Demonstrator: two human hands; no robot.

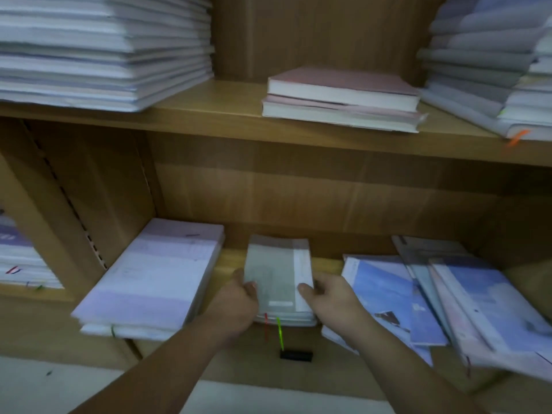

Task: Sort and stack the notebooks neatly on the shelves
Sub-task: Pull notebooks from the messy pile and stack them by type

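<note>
Your left thumb (250, 286) lies curled over the left edge of the grey-green notebook stack (276, 276), and your right thumb (304, 289) presses onto its right edge; the other fingers of both hands are tucked beside or under the stack, out of sight. So your left hand (240, 300) and right hand (330, 294) each grip one side of that small stack, which sits on the lower shelf (228, 259) with its near end reaching the front edge. A red ribbon (266, 328) and a green ribbon (280, 331) hang from it at six o'clock, above a small black object (296, 354) too blurred to identify. At nine o'clock from the stack, just beside your left hand, lies a lavender pile (155, 279). At three o'clock, the blue notebooks (385, 294) are fanned out loosely, overhanging the shelf front. On the upper shelf (227, 115), two pink-covered books (343, 94) rest at twelve o'clock, a tall white stack (89, 49) at ten o'clock, and a tall grey stack (478, 55) at two o'clock.
</note>
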